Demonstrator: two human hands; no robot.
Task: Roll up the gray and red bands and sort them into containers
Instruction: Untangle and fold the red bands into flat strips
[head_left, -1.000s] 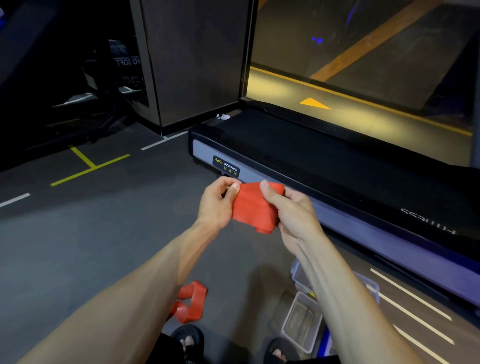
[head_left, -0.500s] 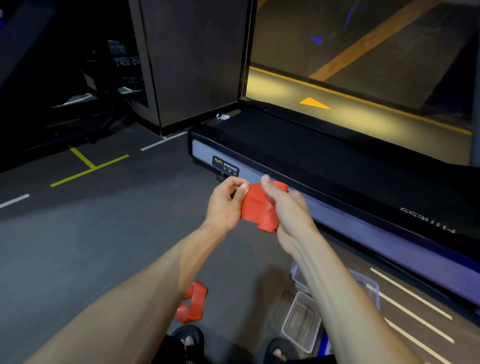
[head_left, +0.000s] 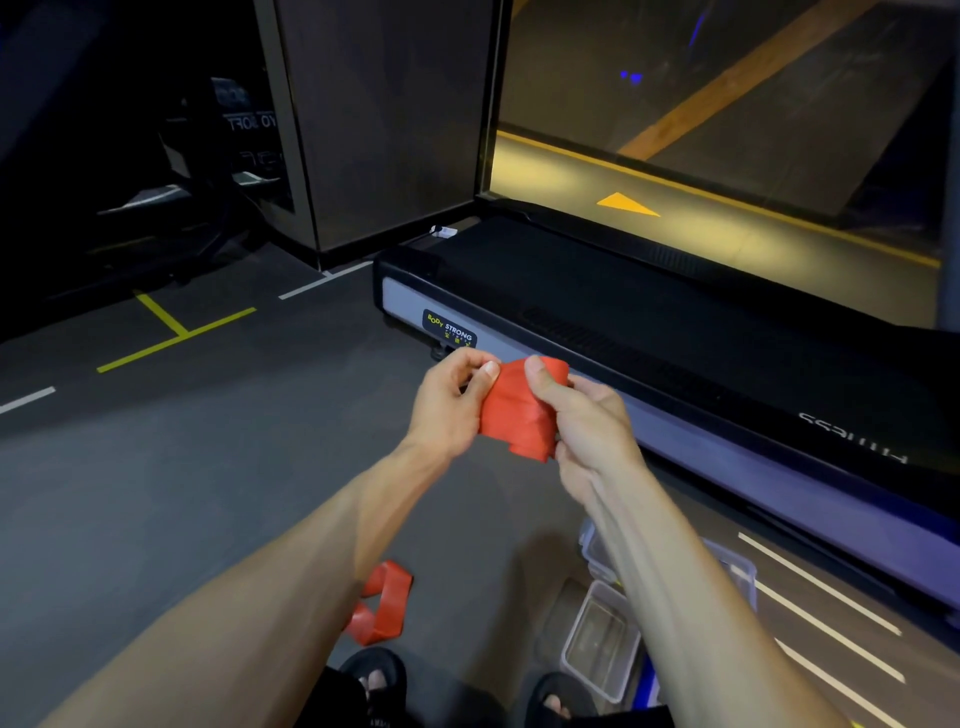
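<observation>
Above floor, our left hand (head_left: 451, 402) and right hand (head_left: 582, 421) both pinch half-rolled red band (head_left: 519, 410); slack grip risks coil springing loose, unrolling.

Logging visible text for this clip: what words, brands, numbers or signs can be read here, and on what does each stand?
"BODY STRONG" on a dark badge at the near corner of the treadmill; small marks beneath it are too small to read.
Pale lettering on the treadmill's side rail, upside down and cut off; not readable with confidence.
Mirrored white letters on the dark machine at far left, blurred.
Yellow arrow on the floor beyond, no words.
</observation>
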